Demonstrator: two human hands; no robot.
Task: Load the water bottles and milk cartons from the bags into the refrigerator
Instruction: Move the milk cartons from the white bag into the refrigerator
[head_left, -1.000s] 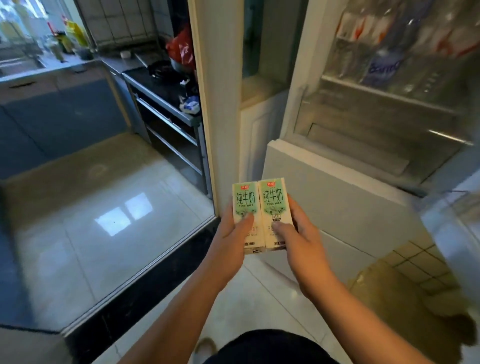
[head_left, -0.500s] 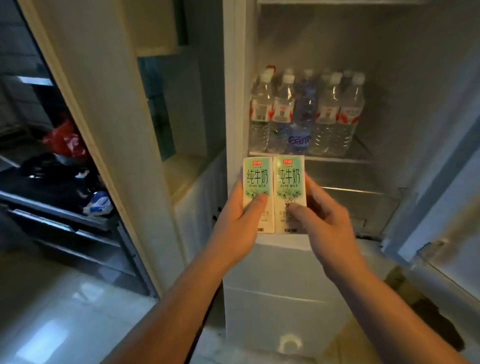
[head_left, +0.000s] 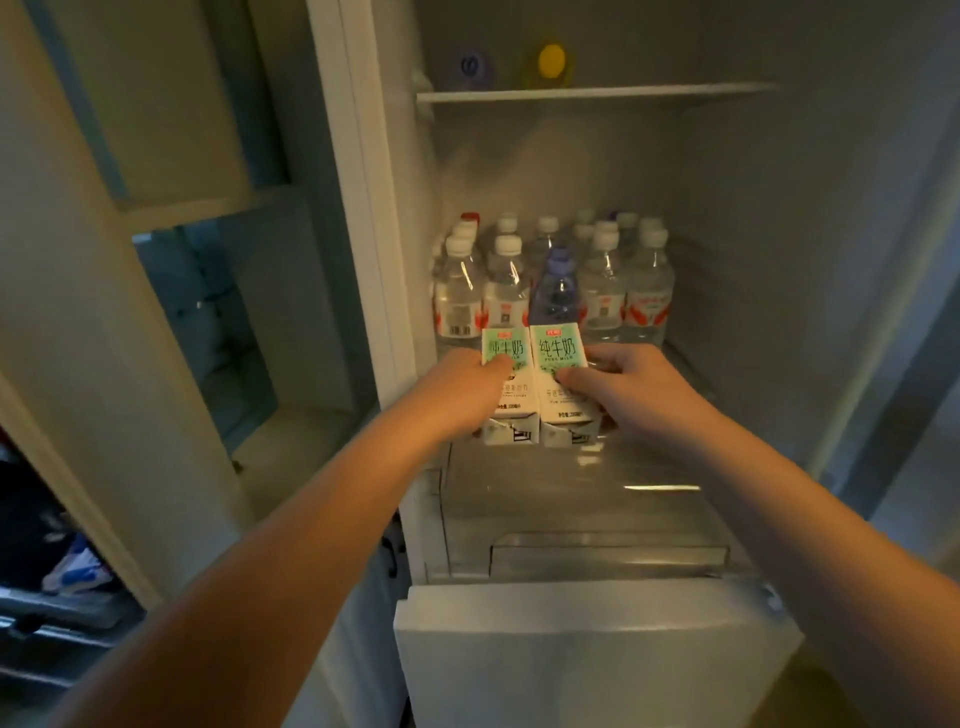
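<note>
Before plastic bottles (head_left: 602, 291), fingers (head_left: 493, 366) grip boxy cartons (head_left: 558, 349).

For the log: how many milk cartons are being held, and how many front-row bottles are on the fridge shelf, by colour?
milk cartons: 2
clear bottles, front row: 4
blue bottle, front row: 1
Total: 7. The bottles in the rows behind overlap too much to count.

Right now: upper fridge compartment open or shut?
Open: the water bottles on its shelf show fully, milk cartons held just in front.
</note>
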